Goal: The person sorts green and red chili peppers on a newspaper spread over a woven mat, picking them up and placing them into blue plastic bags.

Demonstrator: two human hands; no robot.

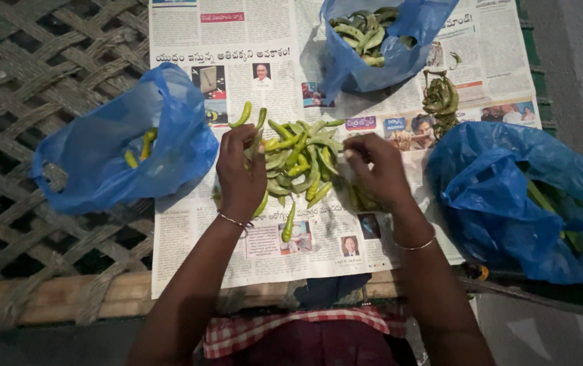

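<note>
Left hand (240, 173) pinches one green chilli (256, 139); right hand (376, 166) curls shut, contents unclear. Central pile (301, 159) remains unsorted; stems (440, 102) lie discarded.

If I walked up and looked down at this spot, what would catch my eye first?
Most likely the heap of green chillies in the middle of a spread newspaper, with the left hand and right hand working at its two sides. Next come three bright blue plastic bags: one at the left, one at the top and one at the right.
</note>
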